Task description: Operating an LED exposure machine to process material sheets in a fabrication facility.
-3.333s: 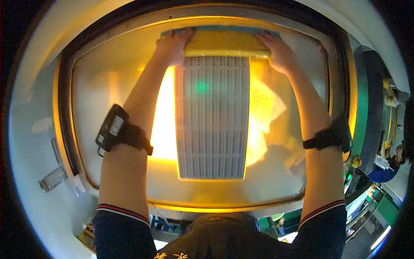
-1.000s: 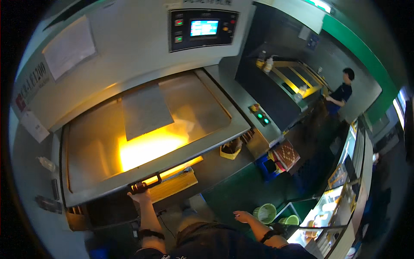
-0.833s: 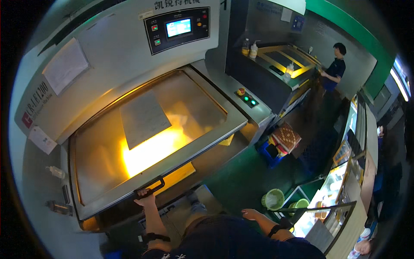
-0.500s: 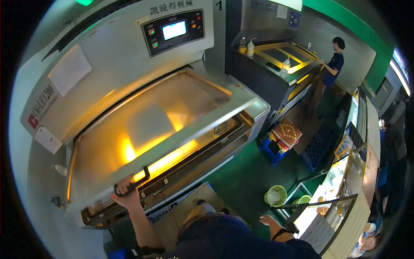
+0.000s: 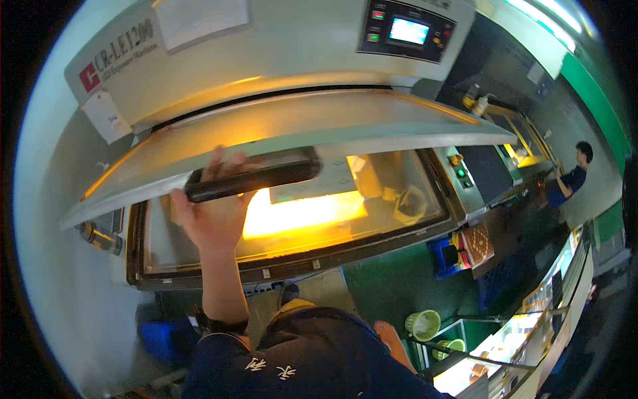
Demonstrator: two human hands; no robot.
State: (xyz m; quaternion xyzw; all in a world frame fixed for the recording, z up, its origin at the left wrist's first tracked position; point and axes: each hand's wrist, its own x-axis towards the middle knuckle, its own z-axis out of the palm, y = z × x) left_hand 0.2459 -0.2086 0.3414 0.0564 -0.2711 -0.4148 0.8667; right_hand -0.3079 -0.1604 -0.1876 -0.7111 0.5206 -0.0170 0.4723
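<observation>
My left hand (image 5: pixel 219 199) is wrapped round a thick black handle (image 5: pixel 272 179) on the front edge of a machine's wide metal lid (image 5: pixel 385 138). The lid is tilted up, away from the bed. Under it lies a glass bed (image 5: pixel 306 243) in a dark frame, lit bright yellow from below. A pale sheet with small marks (image 5: pixel 325 181) is on the glass, partly covered by the handle and lid. My right hand (image 5: pixel 387 334) hangs low beside my body, away from the machine, and its fingers cannot be made out.
A control panel with a screen (image 5: pixel 409 31) is on the machine's upper front. To the right are a blue stool with a patterned top (image 5: pixel 477 245), a green basket (image 5: pixel 423 324) and a lit table (image 5: pixel 518 332). A co-worker (image 5: pixel 575 179) stands at another machine further right.
The lid has risen with my left hand on its handle, uncovering the lit glass bed and the sheet. My view has turned left and come nearer. My right hand has drawn in toward my body.
</observation>
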